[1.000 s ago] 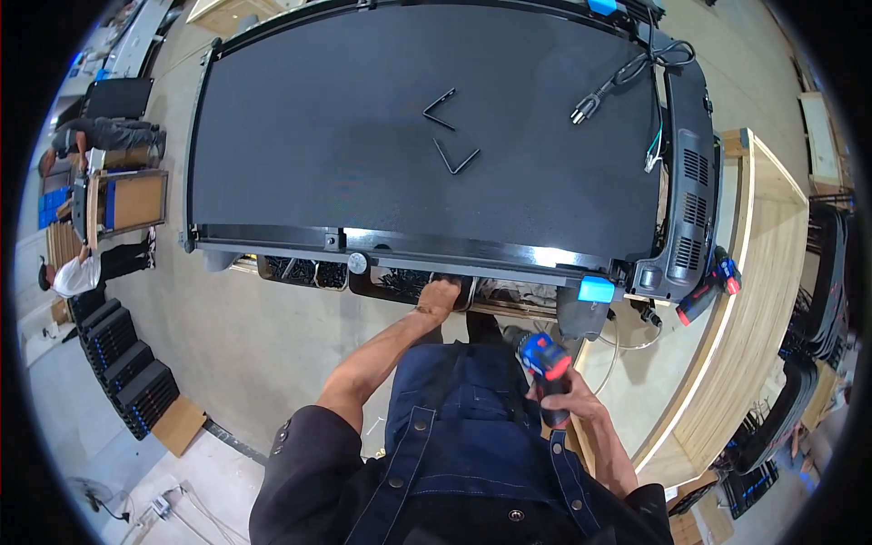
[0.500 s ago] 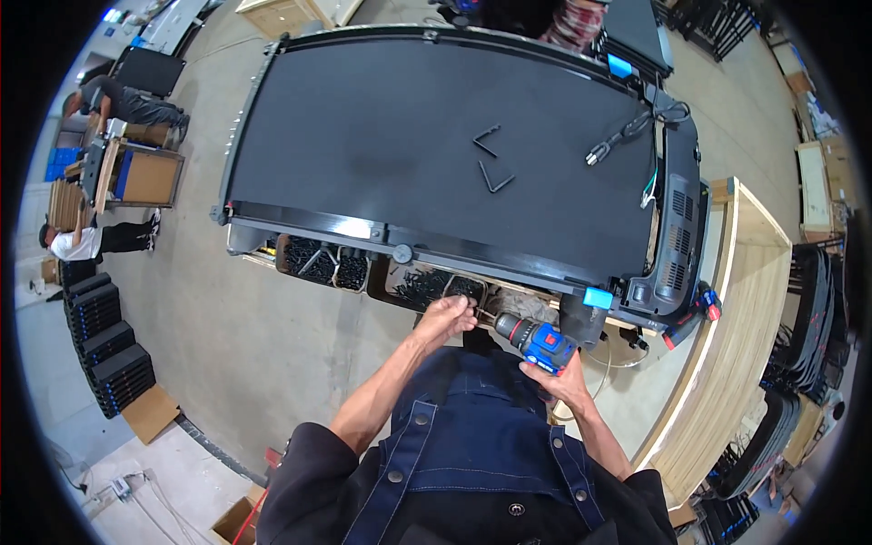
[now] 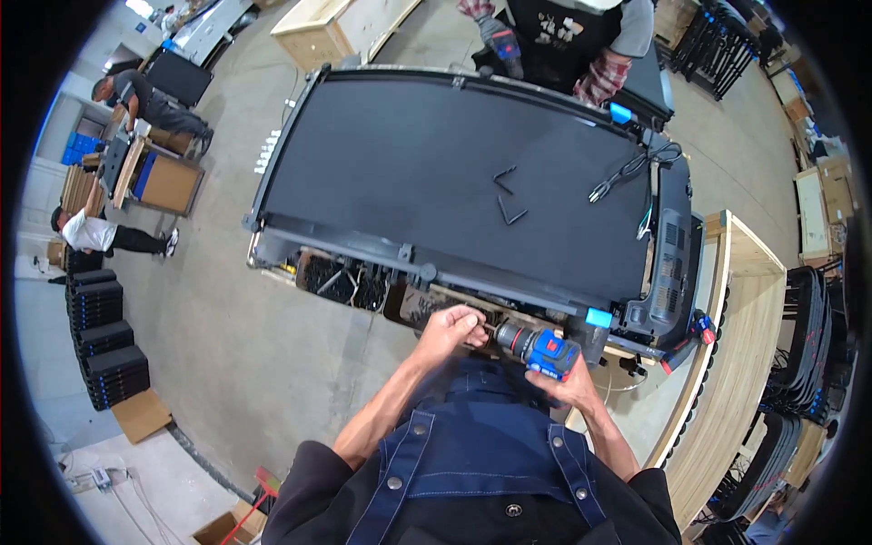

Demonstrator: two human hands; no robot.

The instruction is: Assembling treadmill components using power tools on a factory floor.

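Observation:
My right hand (image 3: 570,385) is wrapped around the handle of a blue and black cordless drill (image 3: 550,352), its chuck pointing left. Just off the drill's tip, my left hand (image 3: 450,334) is closed in a pinch; whatever sits between the fingers is too small to make out. Both hands are in front of my body, at the near edge of a treadmill (image 3: 391,154) with a wide black belt. Beneath that edge, bins of dark hardware (image 3: 341,283) stick out, partly hidden. Two black L-shaped hex keys (image 3: 511,212) lie on the belt.
A coiled power cord (image 3: 627,171) lies at the belt's right end. Across the treadmill, a person's gloved hand (image 3: 490,29) holds another drill. A wooden crate (image 3: 727,363) stands close on my right. Two people work far left, near stacked black parts (image 3: 113,350).
The view has shifted, so the treadmill sits lower and the person opposite shows more, with a drill. My hands stay together by the drill's tip, the left still pinched.

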